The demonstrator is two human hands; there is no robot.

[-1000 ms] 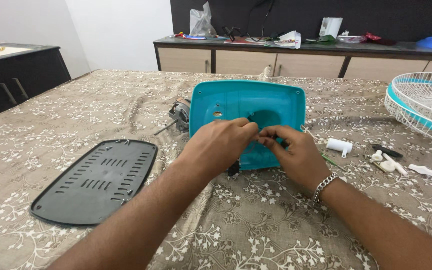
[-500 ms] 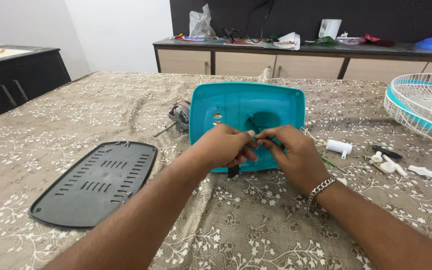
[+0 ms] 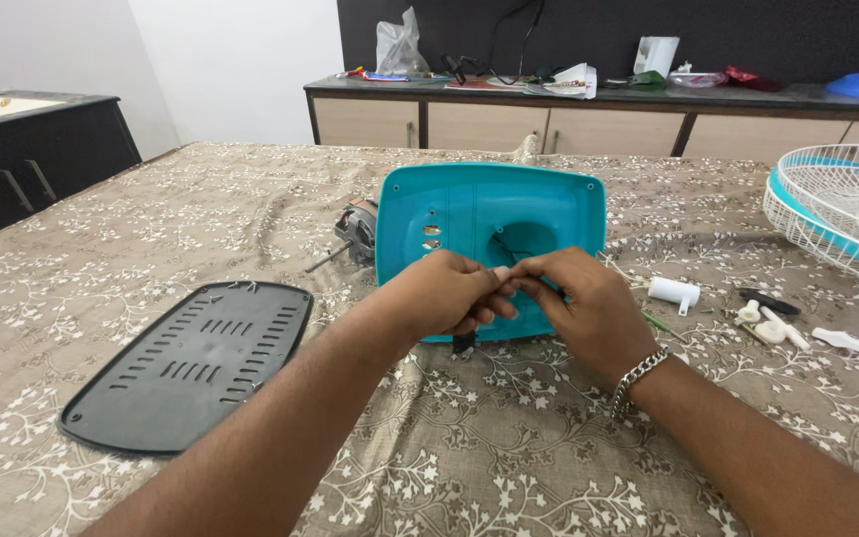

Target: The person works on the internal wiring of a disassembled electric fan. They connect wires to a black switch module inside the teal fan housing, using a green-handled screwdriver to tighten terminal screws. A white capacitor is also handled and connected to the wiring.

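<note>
dark vented plate (image 3: 189, 363), small motor (image 3: 357, 231), white fan grille (image 3: 839, 211), white plastic parts (image 3: 782, 326)

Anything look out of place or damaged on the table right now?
Nothing looks broken or spilled. The appliance is simply in pieces: the teal housing lies open under both hands, the dark vented panel sits apart at the left, a bare motor lies behind, and small white parts are scattered at the right.

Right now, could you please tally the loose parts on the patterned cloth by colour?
Teal: 1, the housing that the left hand and right hand work at.
Black: 2, the vented plate and a small piece.
White: 4, a cylinder and three small bits.
Grey: 1, the motor.
Total: 8.
</note>
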